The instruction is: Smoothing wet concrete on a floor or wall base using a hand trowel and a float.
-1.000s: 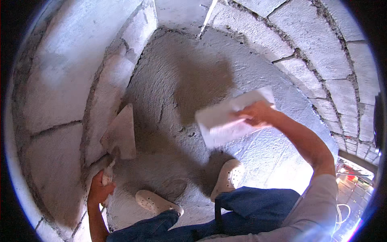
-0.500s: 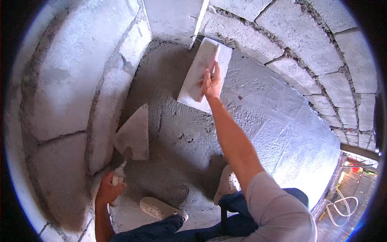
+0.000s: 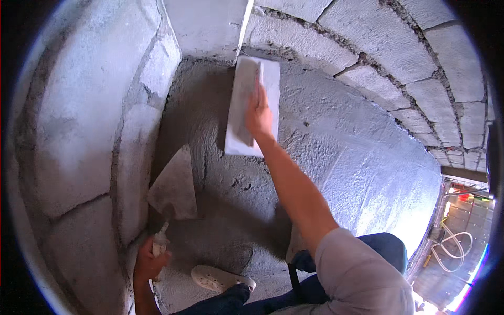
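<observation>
My right hand (image 3: 259, 116) is closed round the handle of a long, pale rectangular plastering float (image 3: 268, 105). The float lies flat on the grey wet mortar floor (image 3: 220, 181), close to the far corner. At the lower left my left hand (image 3: 149, 258) grips the pale handle of a trowel (image 3: 176, 186). Its broad triangular blade points away from me, over the mortar beside the left wall. Small pits and ridges mark the mortar just nearer than the float; to the right the surface looks smoother.
A block wall (image 3: 79, 126) rises at the left, and another block wall (image 3: 378, 47) with rough joints curves along the right. A smooth grey panel (image 3: 205, 26) stands at the far end. My pale clog (image 3: 215, 278) rests on the floor. Beyond the right edge lies a looped white hose (image 3: 451, 252).
The float in my right hand has turned more upright in view and shifted slightly left. My left hand and trowel have moved little; the whole view has shifted somewhat.
</observation>
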A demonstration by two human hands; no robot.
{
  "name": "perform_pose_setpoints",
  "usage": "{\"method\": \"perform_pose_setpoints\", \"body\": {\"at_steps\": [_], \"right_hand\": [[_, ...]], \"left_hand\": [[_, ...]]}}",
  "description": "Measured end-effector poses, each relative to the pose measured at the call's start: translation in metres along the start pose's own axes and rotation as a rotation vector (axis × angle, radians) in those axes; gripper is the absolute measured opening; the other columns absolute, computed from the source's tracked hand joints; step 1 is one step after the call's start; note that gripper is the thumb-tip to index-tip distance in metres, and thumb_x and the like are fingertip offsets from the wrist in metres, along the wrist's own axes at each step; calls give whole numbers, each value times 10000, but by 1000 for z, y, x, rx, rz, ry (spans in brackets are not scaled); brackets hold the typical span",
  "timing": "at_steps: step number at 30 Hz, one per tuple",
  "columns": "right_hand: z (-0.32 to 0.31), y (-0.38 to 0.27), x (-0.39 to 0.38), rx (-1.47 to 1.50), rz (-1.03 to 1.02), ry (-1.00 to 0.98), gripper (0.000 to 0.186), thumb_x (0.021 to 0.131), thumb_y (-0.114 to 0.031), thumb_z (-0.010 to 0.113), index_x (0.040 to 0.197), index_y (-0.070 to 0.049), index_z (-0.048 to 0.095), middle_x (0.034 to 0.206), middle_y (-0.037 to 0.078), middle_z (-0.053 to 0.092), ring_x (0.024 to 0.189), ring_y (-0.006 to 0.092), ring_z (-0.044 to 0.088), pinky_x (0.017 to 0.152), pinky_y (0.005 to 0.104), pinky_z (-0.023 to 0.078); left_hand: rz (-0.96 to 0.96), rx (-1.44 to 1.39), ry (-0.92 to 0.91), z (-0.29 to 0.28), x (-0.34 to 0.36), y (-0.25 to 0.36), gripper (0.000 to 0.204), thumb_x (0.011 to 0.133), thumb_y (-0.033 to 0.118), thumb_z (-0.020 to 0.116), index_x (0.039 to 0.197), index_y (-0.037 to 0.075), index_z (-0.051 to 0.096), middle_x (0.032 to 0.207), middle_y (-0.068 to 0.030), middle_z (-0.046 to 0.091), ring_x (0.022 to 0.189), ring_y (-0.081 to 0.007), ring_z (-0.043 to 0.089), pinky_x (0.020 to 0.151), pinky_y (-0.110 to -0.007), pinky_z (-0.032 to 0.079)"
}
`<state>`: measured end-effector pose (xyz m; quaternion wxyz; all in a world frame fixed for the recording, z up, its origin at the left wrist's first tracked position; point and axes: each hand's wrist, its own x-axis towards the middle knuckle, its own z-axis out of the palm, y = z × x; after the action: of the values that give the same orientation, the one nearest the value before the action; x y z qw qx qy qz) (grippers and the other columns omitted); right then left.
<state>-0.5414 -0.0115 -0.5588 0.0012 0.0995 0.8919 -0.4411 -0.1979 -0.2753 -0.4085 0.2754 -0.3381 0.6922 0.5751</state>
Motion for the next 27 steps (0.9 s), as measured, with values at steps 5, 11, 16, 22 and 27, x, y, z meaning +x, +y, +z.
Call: {"method": "perform_pose_setpoints", "body": {"at_steps": [5, 11, 16, 22, 27], "right_hand": [[-57, 55, 9, 55, 54, 7, 461, 949, -234, 361, 1407, -198, 318, 1259, 175, 549, 1065, 390, 576, 901, 466, 456], [-2, 14, 21, -22, -155, 58, 470, 920, -185, 377, 1385, -220, 319, 960, 292, 619, 830, 500, 585, 785, 557, 460], [-45, 45, -15, 113, -76, 47, 421, 943, -228, 370, 1361, -177, 378, 1195, 199, 581, 1067, 420, 558, 895, 476, 447], [-23, 3, 29, -3, 1, 32, 428, 942, -257, 383, 1359, -175, 334, 1141, 271, 572, 978, 485, 562, 855, 506, 448], [-30, 38, -10, -8, -49, -64, 451, 957, -296, 353, 1395, -219, 277, 1138, 223, 602, 957, 452, 592, 811, 519, 465]], "left_hand": [[-12, -26, 7, 7, -1, 17, 282, 751, 31, 637, 1025, 30, 569, 777, -8, 567, 646, -84, 537, 565, -277, 460], [11, 6, -34, 12, 0, 19, 285, 749, 14, 630, 1027, 29, 565, 767, -3, 572, 645, -82, 537, 555, -269, 450], [69, 21, -8, 7, -8, 17, 290, 750, 41, 643, 1030, 28, 566, 765, 0, 570, 652, -76, 529, 562, -262, 447], [-18, -8, -12, 11, -14, 10, 297, 755, 71, 651, 1035, 30, 565, 793, -2, 569, 654, -73, 522, 576, -260, 444], [23, 42, 12, 3, -15, 9, 291, 762, 79, 646, 1036, 28, 561, 819, -11, 570, 661, -83, 536, 585, -272, 460]]}}
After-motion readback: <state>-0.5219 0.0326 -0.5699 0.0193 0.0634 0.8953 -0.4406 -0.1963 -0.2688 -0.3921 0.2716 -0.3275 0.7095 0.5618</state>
